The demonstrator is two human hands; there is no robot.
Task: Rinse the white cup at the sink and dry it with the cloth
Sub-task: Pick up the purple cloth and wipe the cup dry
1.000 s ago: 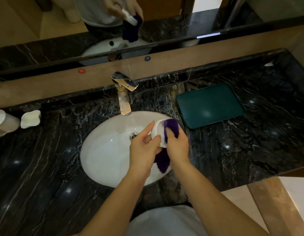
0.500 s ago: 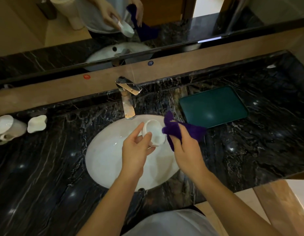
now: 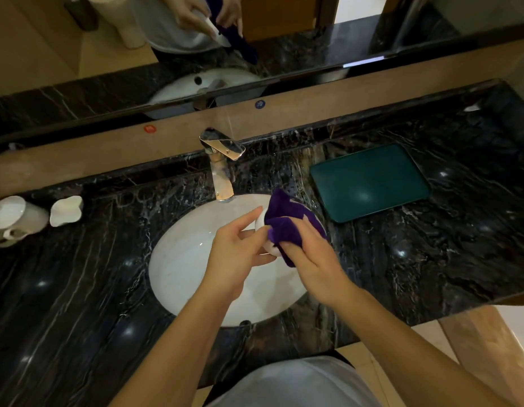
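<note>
My left hand [image 3: 237, 254] grips the small white cup [image 3: 262, 223] above the right half of the white oval sink [image 3: 181, 259]. Most of the cup is hidden: only slivers of its rim and side show between my hands. A purple cloth [image 3: 287, 221] is draped over the cup, and my right hand [image 3: 310, 257] holds that cloth and presses it against the cup. No water runs from the metal faucet [image 3: 221, 163] behind the basin.
A dark green tray [image 3: 369, 180] lies on the black marble counter [image 3: 78, 289] to the right of the sink. White ceramic pieces [image 3: 65, 210] and a white cup [image 3: 17, 215] stand at the far left. A mirror [image 3: 284, 33] runs along the back wall.
One second ago the cloth was on the cup; half a second ago my right hand had pulled it off to the right. Now the cloth covers the cup again.
</note>
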